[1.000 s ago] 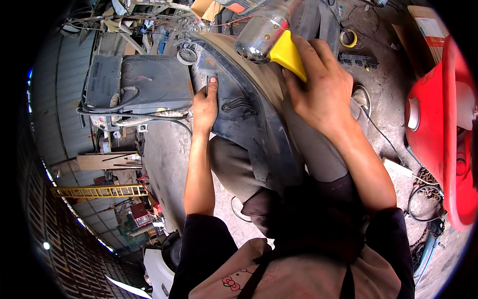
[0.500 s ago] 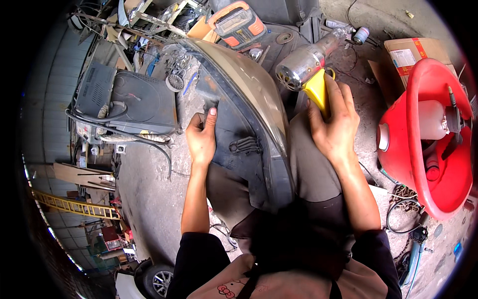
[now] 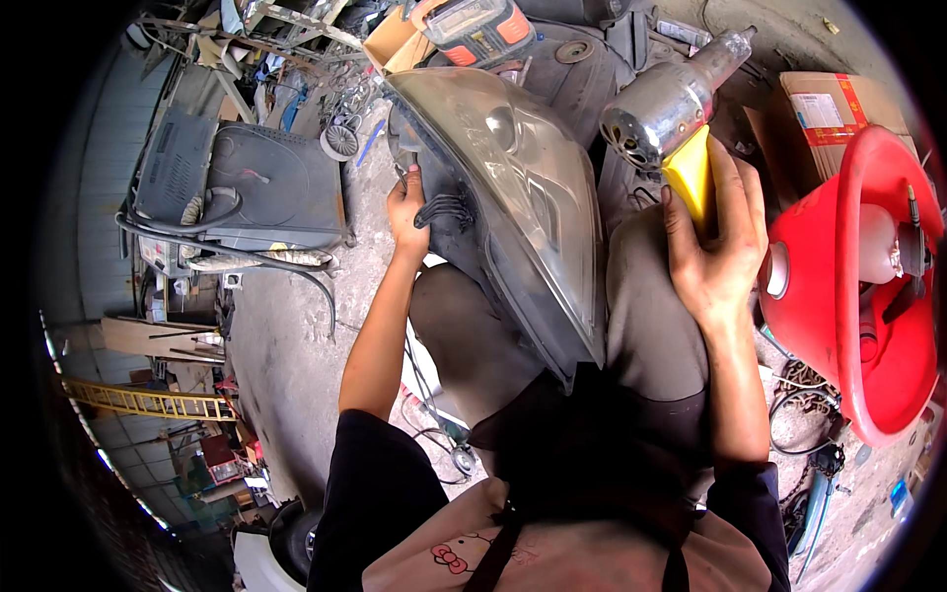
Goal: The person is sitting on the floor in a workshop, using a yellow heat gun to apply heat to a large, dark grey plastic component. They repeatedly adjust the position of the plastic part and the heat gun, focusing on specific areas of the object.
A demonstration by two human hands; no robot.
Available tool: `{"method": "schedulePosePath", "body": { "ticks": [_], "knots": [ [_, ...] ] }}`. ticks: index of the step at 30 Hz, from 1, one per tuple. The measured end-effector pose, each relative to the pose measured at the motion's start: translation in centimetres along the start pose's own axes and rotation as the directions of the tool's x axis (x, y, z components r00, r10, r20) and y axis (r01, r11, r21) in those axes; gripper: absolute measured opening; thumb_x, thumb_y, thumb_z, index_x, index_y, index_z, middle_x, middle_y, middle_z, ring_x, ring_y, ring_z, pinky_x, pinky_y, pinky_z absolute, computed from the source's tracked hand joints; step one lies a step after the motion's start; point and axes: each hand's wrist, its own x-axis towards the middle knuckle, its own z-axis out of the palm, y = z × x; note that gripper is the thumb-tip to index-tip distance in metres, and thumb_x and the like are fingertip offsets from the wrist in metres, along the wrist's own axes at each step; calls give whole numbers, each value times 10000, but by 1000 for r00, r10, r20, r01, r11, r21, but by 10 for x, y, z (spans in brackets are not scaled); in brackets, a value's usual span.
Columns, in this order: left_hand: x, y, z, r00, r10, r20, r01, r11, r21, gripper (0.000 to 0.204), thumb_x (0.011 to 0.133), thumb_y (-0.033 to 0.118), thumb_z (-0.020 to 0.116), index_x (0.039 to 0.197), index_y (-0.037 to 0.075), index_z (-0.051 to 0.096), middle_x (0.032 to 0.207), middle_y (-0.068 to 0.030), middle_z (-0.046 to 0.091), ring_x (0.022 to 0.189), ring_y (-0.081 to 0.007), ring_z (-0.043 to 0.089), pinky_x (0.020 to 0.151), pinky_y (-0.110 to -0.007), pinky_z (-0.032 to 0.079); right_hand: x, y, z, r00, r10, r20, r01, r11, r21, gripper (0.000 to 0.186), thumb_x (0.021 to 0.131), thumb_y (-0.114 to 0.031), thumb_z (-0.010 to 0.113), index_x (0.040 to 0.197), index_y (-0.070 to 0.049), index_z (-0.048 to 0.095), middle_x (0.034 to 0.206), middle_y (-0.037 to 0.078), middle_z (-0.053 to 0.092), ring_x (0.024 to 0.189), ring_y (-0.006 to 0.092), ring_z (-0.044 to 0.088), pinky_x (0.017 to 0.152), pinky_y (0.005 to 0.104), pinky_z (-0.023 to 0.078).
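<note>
A car headlight (image 3: pixel 523 178) with a clear, hazy lens and black housing leans across my lap, its lens tilted up and to the right. My left hand (image 3: pixel 405 217) grips the housing's left edge, thumb on top; its other fingers are partly hidden behind the rim. In my right hand (image 3: pixel 725 261), beside the lens, is a heat gun (image 3: pixel 659 116) with a silver metal barrel and a yellow handle. Its narrow nozzle points up and away from me, to the far right. The barrel stays apart from the headlight.
A red plastic tub (image 3: pixel 814 276) holding bottles stands at the right, before a cardboard box (image 3: pixel 829 109). An orange-and-black case (image 3: pixel 483 35) lies at the far side. At the left are a dark metal cabinet (image 3: pixel 271 183) with cables and scattered scrap. A chain (image 3: pixel 804 380) lies near the tub.
The headlight has turned so that more of its lens faces up. My left hand has shifted slightly up along the housing. My right hand has carried the heat gun to the right.
</note>
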Motion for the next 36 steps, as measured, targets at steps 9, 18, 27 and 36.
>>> {"method": "schedulePosePath", "body": {
  "ticks": [9, 18, 27, 36],
  "knots": [
    [-2, -42, -8, 983, -76, 168, 80, 997, -22, 622, 1070, 465, 449, 925, -113, 625, 813, -145, 625, 771, -230, 518, 809, -354, 465, 0, -18, 28, 992, -108, 66, 105, 993, 54, 510, 809, -40, 746, 1291, 40, 599, 1104, 208, 645, 908, 357, 691, 797, 393, 558],
    [-10, 10, -35, 984, 138, -109, -116, 976, 184, 649, 1063, 530, 426, 760, -21, 587, 609, -100, 562, 576, -200, 543, 568, -395, 438, -9, -26, 26, 990, -96, 108, 92, 995, 38, 488, 867, -39, 733, 1313, 72, 567, 1154, 200, 629, 1039, 320, 628, 935, 385, 487],
    [-55, 143, -87, 878, 435, 198, 26, 368, -929, 382, 1058, 335, 476, 998, -25, 587, 682, 15, 387, 592, -89, 342, 488, -231, 273, -14, -30, 27, 986, -135, 97, 136, 991, 4, 509, 870, -52, 741, 1327, 81, 561, 1173, 202, 626, 1068, 314, 605, 968, 396, 459],
    [-54, 104, -25, 885, 407, 227, 73, 361, -930, 237, 955, 153, 446, 1062, 2, 595, 803, -74, 484, 721, -167, 430, 637, -301, 366, -55, -10, -34, 995, -57, 81, 54, 998, 44, 576, 856, -41, 750, 1339, 142, 495, 1231, 239, 620, 1043, 251, 648, 915, 359, 523]
  ]
}}
